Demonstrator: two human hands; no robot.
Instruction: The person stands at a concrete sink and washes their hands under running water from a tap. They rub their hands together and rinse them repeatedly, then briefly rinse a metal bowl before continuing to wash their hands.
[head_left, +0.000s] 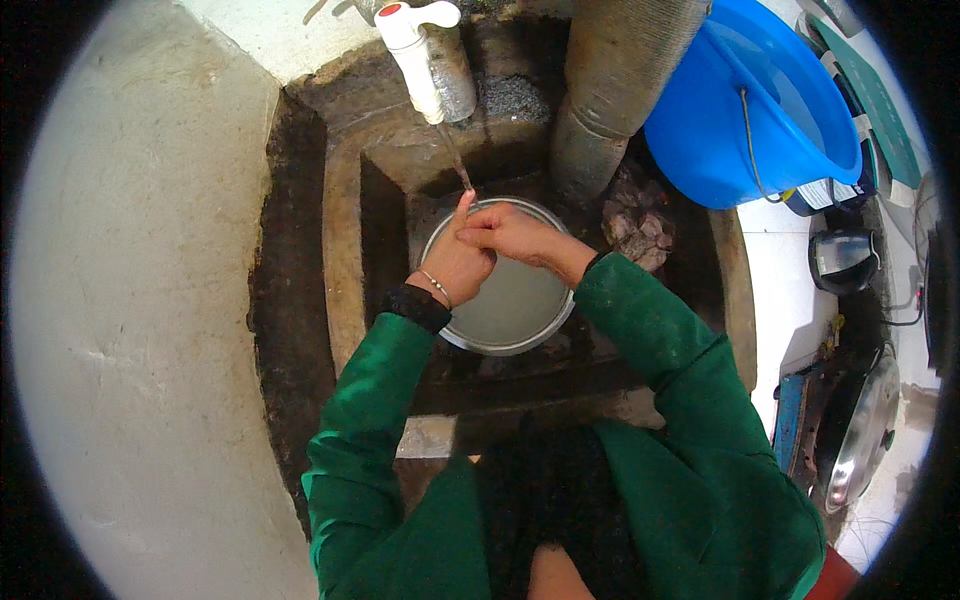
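My left hand (457, 266) is over a round metal basin (512, 349), one finger stretched up towards the tap and the others mostly hidden. Across it lies my right hand (517, 232), thumb and fingers closed about the left hand near its knuckles. From the white plastic tap (411, 56) with a red-marked top, a thin stream of water (454, 156) runs down to the tip of the raised finger. Cloudy greyish water (517, 304) fills the basin, which stands in a dark, stained concrete sink (346, 247).
A thick grey pipe (626, 82) rises behind the basin, with a crumpled brownish heap (637, 229) at its foot. To the right stands a blue plastic bucket (694, 142) holding water. Farther right are a black appliance (844, 261) and a metal lid (866, 435). A pale wall (150, 300) borders the left.
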